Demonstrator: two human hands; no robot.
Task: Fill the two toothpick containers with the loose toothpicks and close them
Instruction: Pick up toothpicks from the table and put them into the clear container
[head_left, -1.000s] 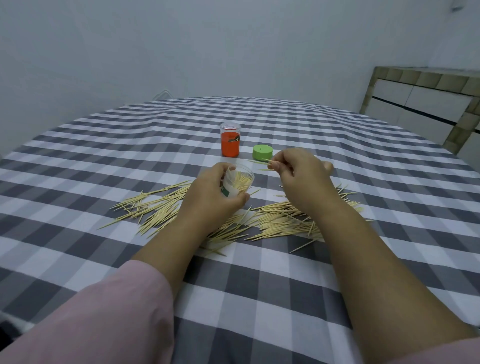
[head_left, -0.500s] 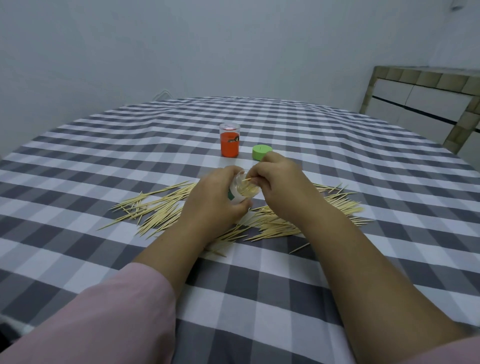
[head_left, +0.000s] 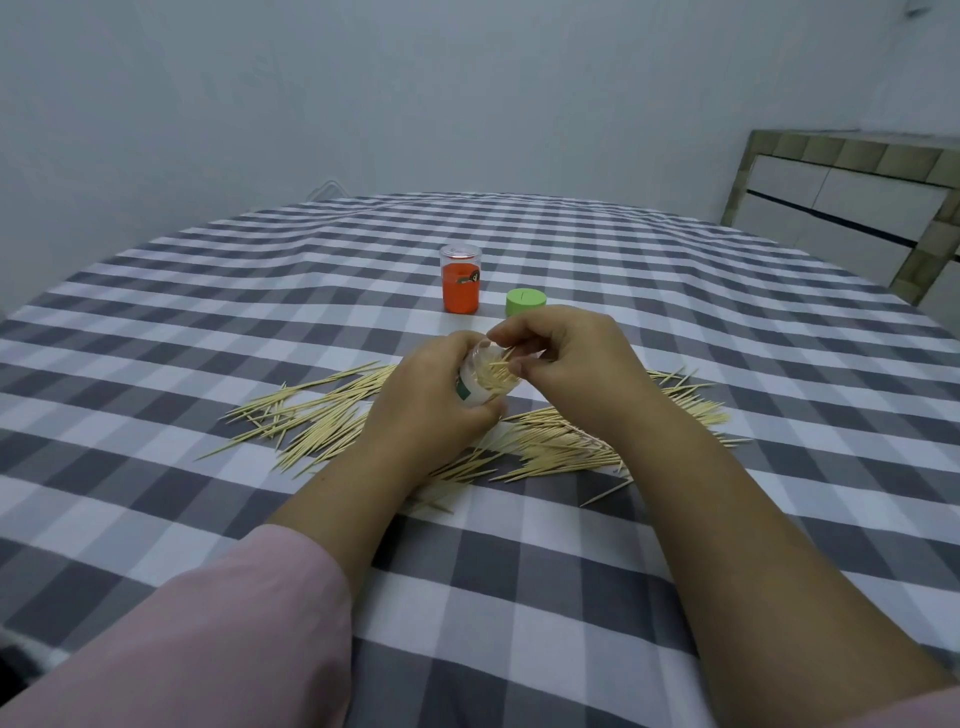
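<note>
A clear container (head_left: 480, 379) is being gripped, tilted, by the left hand (head_left: 431, 400) above the loose toothpicks (head_left: 550, 441) on the checked tablecloth (head_left: 519, 571). Toothpicks are being pinched at its mouth by the right hand (head_left: 566, 364). The orange container (head_left: 461, 286) and green lid (head_left: 525, 302) are being left standing beyond.

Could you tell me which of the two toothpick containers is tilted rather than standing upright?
The clear container gripped in the left hand, mouth tipped toward the right hand; the orange container stands upright behind.

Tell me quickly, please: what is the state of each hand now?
Left hand: closed around the clear container, holding it tilted.
Right hand: fingers curled, pinching toothpicks at the container's mouth.
</note>
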